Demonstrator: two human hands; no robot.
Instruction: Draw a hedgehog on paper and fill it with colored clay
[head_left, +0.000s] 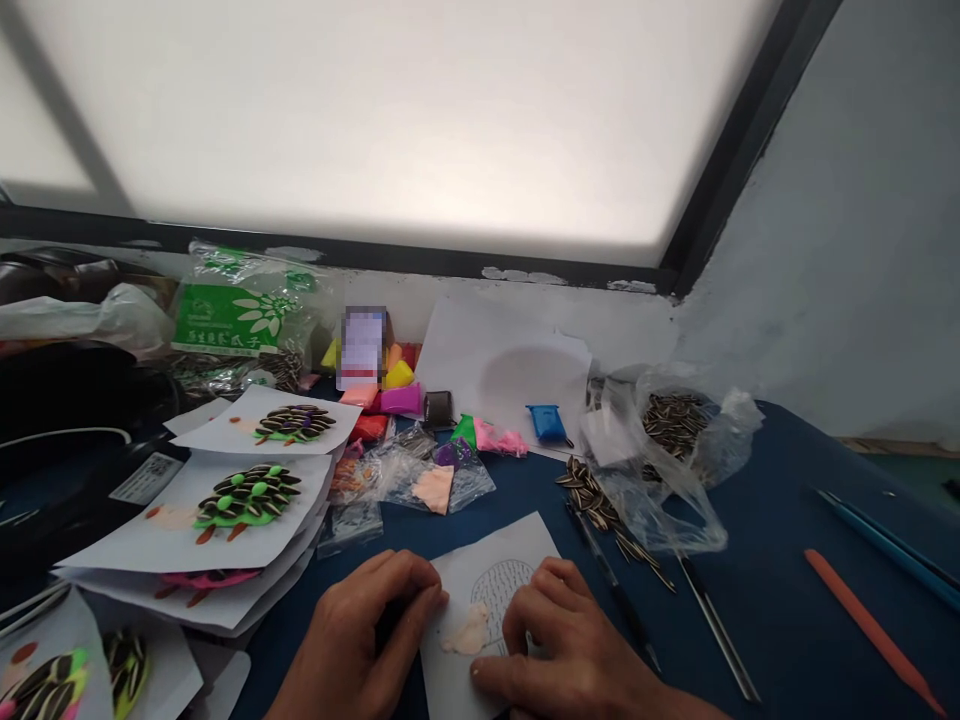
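Paper card lies on the blue table, near edge. Left hand, fingers curled, pins its left edge; right hand presses peach clay onto it, fingers flat. Best pressed gently, smearing evenly within the outline.

A big frosted window fills the top, blown out to flat white, and lights the scene from behind. The tabletop below is dimmer, colours muted, with soft shadows toward the viewer. Straight frame lines bow and lean at the edges. The near corners are soft; one label is blurred.
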